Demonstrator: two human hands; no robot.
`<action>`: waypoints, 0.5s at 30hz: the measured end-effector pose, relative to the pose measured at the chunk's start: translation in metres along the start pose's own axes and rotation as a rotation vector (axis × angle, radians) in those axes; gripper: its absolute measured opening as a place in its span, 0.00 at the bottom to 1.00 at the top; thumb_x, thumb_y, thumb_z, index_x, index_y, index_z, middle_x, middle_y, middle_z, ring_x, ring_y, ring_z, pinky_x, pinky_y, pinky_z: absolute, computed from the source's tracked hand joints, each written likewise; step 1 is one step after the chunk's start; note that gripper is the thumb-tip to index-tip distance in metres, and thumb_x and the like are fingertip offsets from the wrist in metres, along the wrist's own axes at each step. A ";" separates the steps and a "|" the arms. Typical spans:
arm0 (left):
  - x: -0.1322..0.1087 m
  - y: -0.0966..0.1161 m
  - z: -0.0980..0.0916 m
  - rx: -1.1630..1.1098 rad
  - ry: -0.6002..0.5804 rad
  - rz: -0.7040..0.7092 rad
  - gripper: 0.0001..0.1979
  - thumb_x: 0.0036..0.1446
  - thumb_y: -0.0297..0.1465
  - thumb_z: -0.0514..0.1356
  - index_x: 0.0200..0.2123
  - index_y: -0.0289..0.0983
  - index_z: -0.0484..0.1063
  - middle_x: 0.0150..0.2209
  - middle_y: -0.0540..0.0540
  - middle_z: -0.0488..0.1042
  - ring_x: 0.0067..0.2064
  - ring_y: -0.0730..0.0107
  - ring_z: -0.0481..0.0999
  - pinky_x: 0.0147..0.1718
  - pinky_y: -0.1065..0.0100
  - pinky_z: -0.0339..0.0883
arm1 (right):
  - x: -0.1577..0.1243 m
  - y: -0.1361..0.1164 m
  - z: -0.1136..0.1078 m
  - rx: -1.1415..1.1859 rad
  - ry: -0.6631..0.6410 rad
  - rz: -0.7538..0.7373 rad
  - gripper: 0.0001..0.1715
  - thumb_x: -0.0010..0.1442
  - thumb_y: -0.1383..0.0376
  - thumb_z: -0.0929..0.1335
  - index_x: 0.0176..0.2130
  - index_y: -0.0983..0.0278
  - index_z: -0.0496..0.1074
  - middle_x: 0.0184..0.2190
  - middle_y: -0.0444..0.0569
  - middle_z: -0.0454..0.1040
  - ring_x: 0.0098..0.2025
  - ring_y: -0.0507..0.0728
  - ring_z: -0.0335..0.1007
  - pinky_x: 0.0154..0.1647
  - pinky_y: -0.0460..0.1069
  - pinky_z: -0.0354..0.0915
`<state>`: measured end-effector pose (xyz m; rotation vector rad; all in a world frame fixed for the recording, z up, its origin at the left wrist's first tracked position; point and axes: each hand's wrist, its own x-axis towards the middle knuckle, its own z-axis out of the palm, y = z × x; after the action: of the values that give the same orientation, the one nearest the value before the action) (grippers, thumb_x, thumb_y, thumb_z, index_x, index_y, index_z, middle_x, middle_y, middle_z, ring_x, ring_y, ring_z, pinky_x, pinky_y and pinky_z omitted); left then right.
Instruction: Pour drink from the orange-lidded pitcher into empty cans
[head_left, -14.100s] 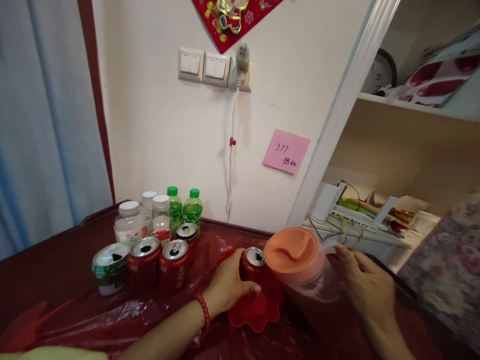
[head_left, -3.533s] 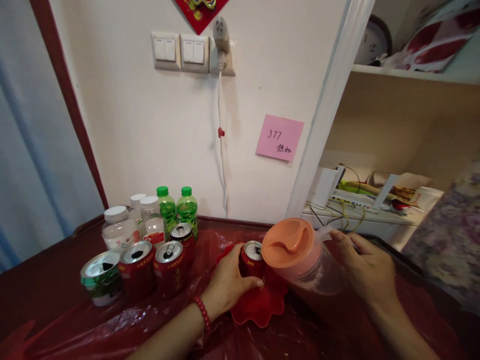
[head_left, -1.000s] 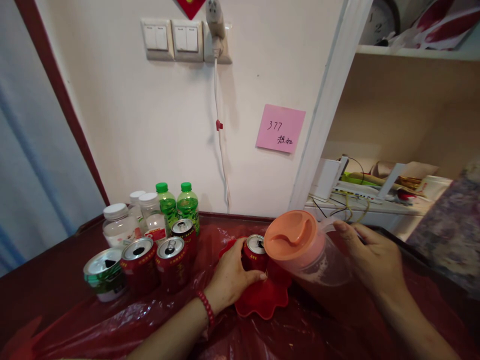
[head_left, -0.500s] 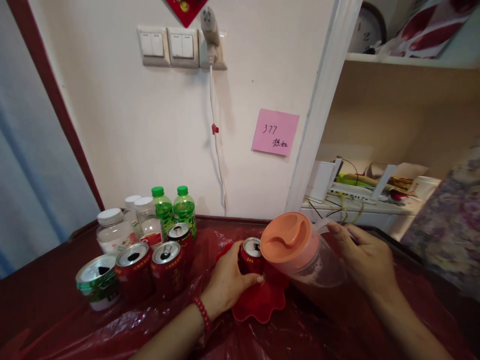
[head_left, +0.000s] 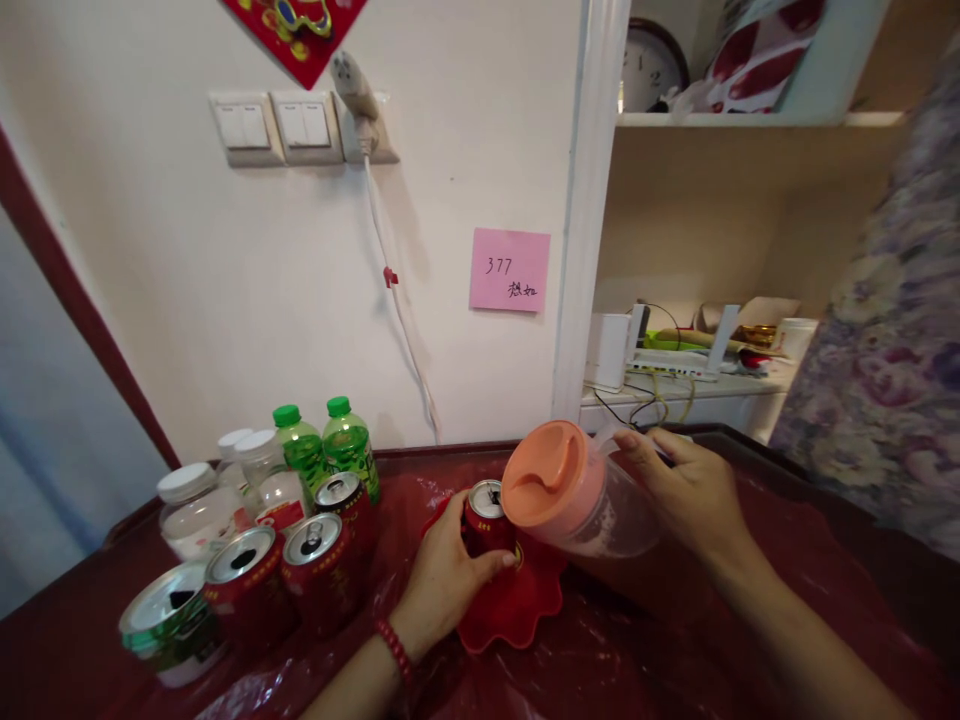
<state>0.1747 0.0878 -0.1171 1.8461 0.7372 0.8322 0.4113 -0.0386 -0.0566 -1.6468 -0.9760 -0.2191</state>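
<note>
My left hand (head_left: 444, 562), with a red bead bracelet (head_left: 395, 648) at the wrist, is wrapped round a red drink can (head_left: 489, 532). The can stands upright on a red scalloped tray (head_left: 517, 610), its top opened. My right hand (head_left: 686, 485) grips the handle of a clear plastic pitcher (head_left: 619, 515) with an orange lid (head_left: 546, 470). The pitcher is tilted left, its lid edge right at the can's top. Some whitish foam or droplets show inside it. Whether liquid is flowing out I cannot tell.
On the left stand more red cans (head_left: 251, 590), a green can (head_left: 172, 625), clear jars with white lids (head_left: 199, 510) and two green bottles (head_left: 349, 440). Red plastic sheeting (head_left: 600, 660) covers the table. A cable (head_left: 405, 340) hangs down the wall behind; a router (head_left: 667, 362) sits on the right shelf.
The camera view has turned to the right, so the background appears shifted left. Both hands keep their hold, and the tilted pitcher stays by the can's top.
</note>
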 end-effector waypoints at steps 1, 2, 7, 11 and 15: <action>0.000 0.000 0.000 -0.001 -0.003 0.004 0.35 0.45 0.27 0.73 0.57 0.40 0.69 0.59 0.40 0.77 0.59 0.50 0.75 0.60 0.54 0.68 | 0.000 -0.001 0.000 -0.001 0.000 -0.001 0.38 0.57 0.32 0.66 0.20 0.60 0.60 0.19 0.40 0.54 0.25 0.52 0.52 0.25 0.47 0.49; 0.000 0.001 -0.001 -0.002 -0.005 0.008 0.35 0.45 0.27 0.73 0.58 0.40 0.68 0.59 0.40 0.76 0.60 0.50 0.75 0.60 0.54 0.67 | 0.001 -0.002 0.000 0.000 -0.001 -0.002 0.39 0.57 0.32 0.66 0.20 0.60 0.59 0.19 0.40 0.54 0.24 0.52 0.52 0.24 0.48 0.49; 0.003 0.004 -0.001 0.022 -0.011 0.008 0.37 0.45 0.32 0.73 0.59 0.38 0.66 0.59 0.38 0.76 0.60 0.49 0.75 0.61 0.53 0.66 | 0.003 -0.005 0.000 0.011 0.015 0.004 0.41 0.54 0.29 0.65 0.18 0.59 0.53 0.18 0.39 0.49 0.23 0.51 0.47 0.24 0.48 0.46; 0.006 0.002 -0.001 0.033 -0.025 -0.005 0.36 0.45 0.34 0.73 0.58 0.37 0.66 0.59 0.37 0.76 0.59 0.47 0.75 0.57 0.53 0.70 | 0.005 -0.003 0.000 0.029 0.020 -0.003 0.42 0.55 0.29 0.65 0.19 0.60 0.55 0.19 0.39 0.51 0.24 0.51 0.47 0.25 0.49 0.45; 0.007 -0.001 -0.002 0.065 -0.014 -0.013 0.37 0.45 0.36 0.73 0.58 0.37 0.66 0.59 0.36 0.75 0.60 0.46 0.75 0.55 0.53 0.72 | 0.006 -0.002 0.001 0.026 0.039 0.002 0.43 0.53 0.27 0.64 0.18 0.60 0.54 0.18 0.39 0.49 0.24 0.51 0.46 0.25 0.49 0.45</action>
<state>0.1771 0.0943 -0.1155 1.9006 0.7747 0.7939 0.4138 -0.0353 -0.0521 -1.6142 -0.9442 -0.2354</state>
